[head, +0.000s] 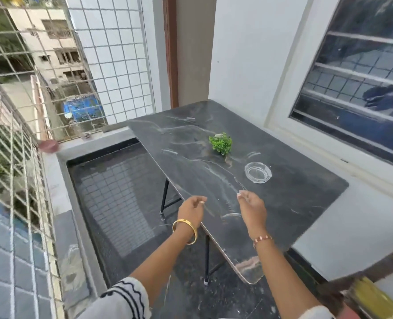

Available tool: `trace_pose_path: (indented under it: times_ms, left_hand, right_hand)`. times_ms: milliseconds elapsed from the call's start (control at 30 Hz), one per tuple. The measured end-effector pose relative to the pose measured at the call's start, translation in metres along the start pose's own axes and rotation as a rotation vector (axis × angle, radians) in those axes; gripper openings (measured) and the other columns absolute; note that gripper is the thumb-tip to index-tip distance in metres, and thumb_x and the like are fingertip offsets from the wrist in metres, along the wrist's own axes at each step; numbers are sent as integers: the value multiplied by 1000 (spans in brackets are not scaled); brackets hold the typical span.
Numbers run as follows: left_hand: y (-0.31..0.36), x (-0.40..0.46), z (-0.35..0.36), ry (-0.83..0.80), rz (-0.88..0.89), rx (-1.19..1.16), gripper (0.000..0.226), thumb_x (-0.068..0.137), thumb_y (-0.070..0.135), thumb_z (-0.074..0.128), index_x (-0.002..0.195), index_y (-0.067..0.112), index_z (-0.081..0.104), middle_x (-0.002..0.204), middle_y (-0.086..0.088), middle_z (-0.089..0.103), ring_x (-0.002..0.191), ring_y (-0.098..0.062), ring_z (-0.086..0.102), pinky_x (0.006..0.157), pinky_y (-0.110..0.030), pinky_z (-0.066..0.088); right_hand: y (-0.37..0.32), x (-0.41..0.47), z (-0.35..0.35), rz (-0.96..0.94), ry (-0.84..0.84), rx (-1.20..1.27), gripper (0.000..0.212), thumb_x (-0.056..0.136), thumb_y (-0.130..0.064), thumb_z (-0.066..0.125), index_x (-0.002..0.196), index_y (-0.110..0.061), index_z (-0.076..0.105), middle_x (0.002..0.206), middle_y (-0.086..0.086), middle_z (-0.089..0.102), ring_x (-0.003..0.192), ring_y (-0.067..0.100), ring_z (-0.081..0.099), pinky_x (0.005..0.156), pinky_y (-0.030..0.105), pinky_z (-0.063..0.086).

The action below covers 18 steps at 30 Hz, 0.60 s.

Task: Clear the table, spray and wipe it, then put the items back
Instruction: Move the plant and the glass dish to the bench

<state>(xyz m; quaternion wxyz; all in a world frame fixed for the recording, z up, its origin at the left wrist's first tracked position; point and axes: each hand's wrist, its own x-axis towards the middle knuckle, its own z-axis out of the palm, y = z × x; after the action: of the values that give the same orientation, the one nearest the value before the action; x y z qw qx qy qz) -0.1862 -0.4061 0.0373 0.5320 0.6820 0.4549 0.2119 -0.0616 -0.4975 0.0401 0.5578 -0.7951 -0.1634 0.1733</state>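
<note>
While hands hover, dark marbled table (294,203), glossy, white-veined

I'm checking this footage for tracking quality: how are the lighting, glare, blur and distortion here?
Head view: soft, even daylight with no hard shadows; the dark glossy table mirrors pale sky streaks, and the glass ashtray reads faintly against it; wide-angle bending curves the window grille and wall edges; the frame edges smear, especially bottom right; both hands, left hand and right hand, are slightly soft; the green plant is fairly crisp.
</note>
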Motion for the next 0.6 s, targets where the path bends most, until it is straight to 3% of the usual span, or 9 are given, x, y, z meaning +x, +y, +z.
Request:
trace_pose_path:
  times_ms: [133, 267, 400, 500, 600]
  left_hand:
    - [2, 31, -7, -53, -1, -28, 23, 92, 10, 44, 100, 17, 64, 79, 6, 58, 63, -4, 49, 51, -1, 39]
    - [11, 72, 2, -104, -10, -15, 22, 91, 11, 46, 100, 15, 65, 91, -5, 64, 74, -16, 52, 79, -29, 48]
    - [18, 119, 14, -174, 18, 45, 21, 91, 11, 46, 100, 15, 66, 105, -15, 68, 80, -25, 56, 82, -32, 48]
    - [26, 163, 28, -233, 14, 122, 22, 92, 11, 47, 105, 8, 64, 111, -12, 66, 100, -25, 60, 87, -25, 42]
    - [32, 194, 45, -314, 22, 180, 23, 93, 10, 46, 108, 8, 63, 111, -9, 66, 90, -16, 54, 82, -21, 39]
  right_hand:
    - [-3, 16, 22, 52, 31, 3, 26, 90, -16, 56, 114, -8, 64, 114, 5, 67, 100, 12, 59, 87, 20, 39]
    - [-10, 49, 37, 93, 87, -31, 25, 90, -20, 56, 111, -11, 65, 109, 1, 67, 103, 17, 60, 91, 27, 41]
    - [-4, 95, 49, 142, 125, 28, 23, 89, -20, 55, 107, -10, 66, 98, 2, 66, 93, 17, 59, 92, 36, 47]
    - [9, 134, 53, 238, 222, 118, 18, 88, -12, 54, 100, -5, 65, 83, 6, 62, 73, 20, 57, 71, 36, 54]
    - [21, 160, 46, 365, 348, 166, 16, 87, -8, 50, 97, -5, 63, 77, 9, 58, 60, 20, 54, 45, 20, 50]
